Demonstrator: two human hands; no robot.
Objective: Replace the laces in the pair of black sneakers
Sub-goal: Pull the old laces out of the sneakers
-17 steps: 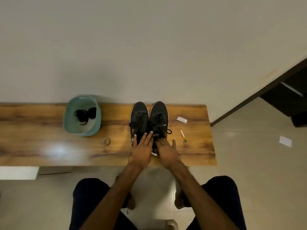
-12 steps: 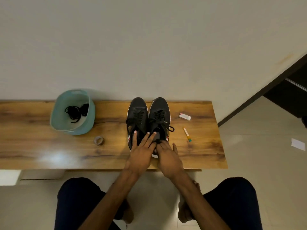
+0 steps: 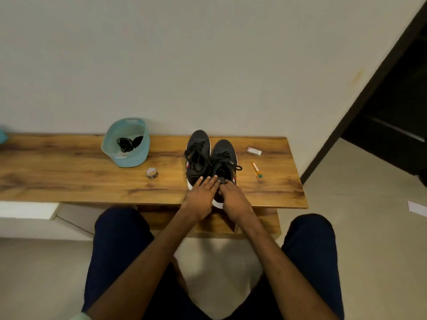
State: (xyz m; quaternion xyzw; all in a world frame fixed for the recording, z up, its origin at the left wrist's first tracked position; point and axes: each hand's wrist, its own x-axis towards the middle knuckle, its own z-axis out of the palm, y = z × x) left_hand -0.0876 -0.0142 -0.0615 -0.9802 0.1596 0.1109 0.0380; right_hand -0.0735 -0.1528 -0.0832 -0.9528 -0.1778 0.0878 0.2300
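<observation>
Shifted since 0.5 s ago: R sneaker [image 3: 224, 158] sat nearer the person than L sneaker [image 3: 197, 153], whereas their toes were level before; its heel was at the bench [image 3: 69, 176] front edge.
L hand [image 3: 201, 197] lay flat, fingers straight & spread, tips resting on the L sneaker's heel collar, one reaching the R sneaker's collar; it held nothing. R hand [image 3: 234, 199] had fingers bent over the R sneaker's heel rim, gripping it; thumb mostly hidden. Both sneakers lay just beyond the fingertips, touching side by side, toes pointing away, black laces loose over the tongues. Well left of the L fingers: teal tub [image 3: 129, 158] w/ spare laces [image 3: 128, 143] inside; tape roll [image 3: 152, 173] between tub & fingers. Right of the R fingers: small white box [image 3: 254, 151] & an orange-white stick [image 3: 257, 169].
</observation>
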